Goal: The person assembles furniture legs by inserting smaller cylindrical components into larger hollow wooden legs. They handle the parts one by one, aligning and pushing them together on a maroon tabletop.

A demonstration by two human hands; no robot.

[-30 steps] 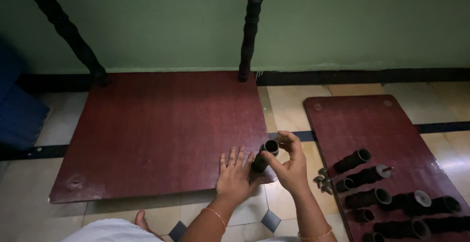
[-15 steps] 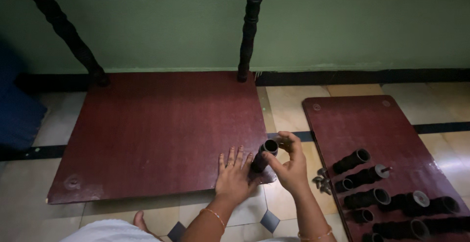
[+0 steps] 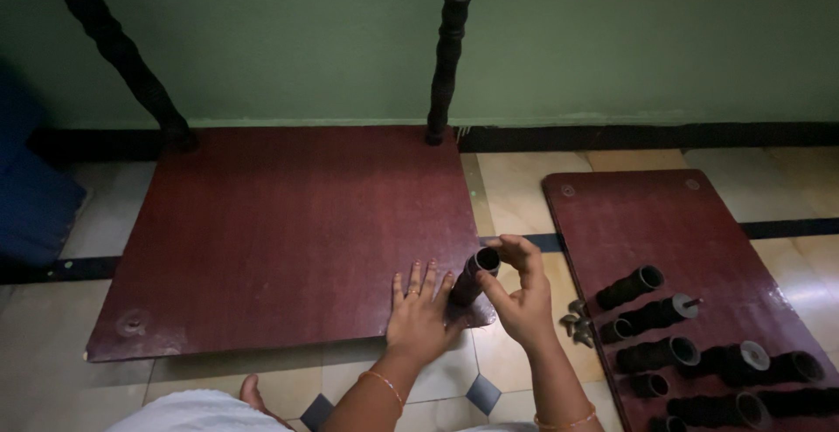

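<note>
Seen from above, a dark red board (image 3: 280, 240) lying flat on the tiled floor (image 3: 524, 196) against a green wall (image 3: 629, 39), with two black turned legs (image 3: 450, 48) standing up from its far corners. At the board's near right corner, a short dark tube (image 3: 472, 276) set on end and tilted slightly, open mouth upward. Left hand (image 3: 421, 320) pressed flat on the board just beside the tube's foot, fingers spread, holding nothing. Right hand (image 3: 523, 297) curled round the tube's upper end, thumb and fingers closed on the rim. To the right, a second dark red board (image 3: 664, 222) on the floor, carrying a loose row of similar dark tubes (image 3: 631, 287) lying on their sides. Between the boards, a small heap of metal bits (image 3: 577, 320), possibly screws, too dim to tell. A bare toe (image 3: 251, 390) at the lower edge.
</note>
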